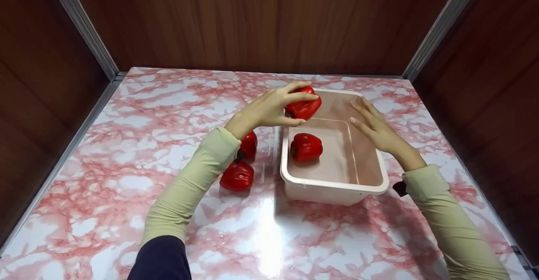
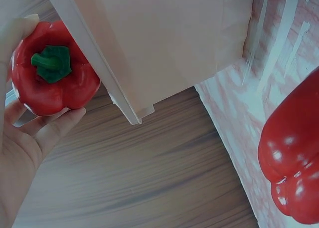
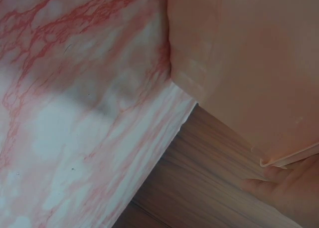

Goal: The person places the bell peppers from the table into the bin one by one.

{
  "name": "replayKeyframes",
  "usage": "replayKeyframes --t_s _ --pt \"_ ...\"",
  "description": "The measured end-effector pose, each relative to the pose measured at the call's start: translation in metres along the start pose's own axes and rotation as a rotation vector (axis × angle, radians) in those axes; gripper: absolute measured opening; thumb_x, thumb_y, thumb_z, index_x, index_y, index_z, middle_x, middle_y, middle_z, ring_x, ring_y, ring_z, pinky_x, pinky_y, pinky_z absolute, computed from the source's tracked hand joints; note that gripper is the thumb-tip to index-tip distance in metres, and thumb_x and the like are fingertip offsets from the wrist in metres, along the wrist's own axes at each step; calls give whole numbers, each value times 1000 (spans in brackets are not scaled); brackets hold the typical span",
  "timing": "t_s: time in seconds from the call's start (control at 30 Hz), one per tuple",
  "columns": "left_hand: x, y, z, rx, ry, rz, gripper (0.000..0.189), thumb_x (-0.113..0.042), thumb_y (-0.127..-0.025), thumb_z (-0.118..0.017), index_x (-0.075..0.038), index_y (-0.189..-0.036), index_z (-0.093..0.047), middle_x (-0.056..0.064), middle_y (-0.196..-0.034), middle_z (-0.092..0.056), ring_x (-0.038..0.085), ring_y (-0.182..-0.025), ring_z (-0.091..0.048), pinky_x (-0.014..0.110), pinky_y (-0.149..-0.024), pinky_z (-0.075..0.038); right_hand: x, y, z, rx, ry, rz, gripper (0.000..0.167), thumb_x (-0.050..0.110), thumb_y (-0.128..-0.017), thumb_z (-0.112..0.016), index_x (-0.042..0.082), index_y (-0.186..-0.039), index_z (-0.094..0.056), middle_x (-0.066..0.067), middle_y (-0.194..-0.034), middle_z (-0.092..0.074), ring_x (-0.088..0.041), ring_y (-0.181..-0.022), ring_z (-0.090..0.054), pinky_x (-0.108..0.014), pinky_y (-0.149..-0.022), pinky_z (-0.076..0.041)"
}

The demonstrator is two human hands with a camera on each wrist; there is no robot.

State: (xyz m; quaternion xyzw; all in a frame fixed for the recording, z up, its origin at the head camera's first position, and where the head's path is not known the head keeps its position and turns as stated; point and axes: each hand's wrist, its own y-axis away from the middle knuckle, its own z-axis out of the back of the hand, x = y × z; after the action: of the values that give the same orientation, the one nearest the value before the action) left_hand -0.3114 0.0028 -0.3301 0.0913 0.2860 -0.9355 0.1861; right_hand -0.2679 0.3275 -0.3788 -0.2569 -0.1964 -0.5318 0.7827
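My left hand (image 1: 273,105) grips a red bell pepper (image 1: 306,105) over the left rim of a pale pink plastic bin (image 1: 334,183). In the left wrist view, the green stem (image 2: 50,63) of this pepper faces the camera, with thumb and fingers around its sides. Inside the bin, near its left wall, lies another red bell pepper (image 1: 307,147). My right hand (image 1: 377,126) is at the bin's right rim, fingers extended over the opening; in the right wrist view its fingers (image 3: 264,188) show right at the rim.
Two more red bell peppers, one nearer (image 1: 238,176) and one partly hidden behind the left forearm (image 1: 249,145), lie on the pink-and-white marbled table (image 1: 139,183) left of the bin. Brown wood-grain panels (image 1: 252,23) enclose the back and sides.
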Motion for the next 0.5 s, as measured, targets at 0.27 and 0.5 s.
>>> replayKeyframes --t_s 0.27,0.5 --pt "0 1 0 -28 -9 16 50 -42 -84 -64 -27 -131 -54 2 -143 -40 22 -118 -51 32 -93 -47 0 1 -1 4 0 7 57 40 -96 -46 16 -146 -31 -13 -155 -4 -37 -141 -1 -64 -107 -3" --pt "3 4 3 -52 -21 15 43 -36 -88 -62 -23 -129 -56 3 -143 -41 21 -122 -48 34 -96 -44 0 1 0 -4 1 2 56 40 -95 -48 17 -145 -33 -11 -156 -5 -36 -141 -2 -63 -107 -4"
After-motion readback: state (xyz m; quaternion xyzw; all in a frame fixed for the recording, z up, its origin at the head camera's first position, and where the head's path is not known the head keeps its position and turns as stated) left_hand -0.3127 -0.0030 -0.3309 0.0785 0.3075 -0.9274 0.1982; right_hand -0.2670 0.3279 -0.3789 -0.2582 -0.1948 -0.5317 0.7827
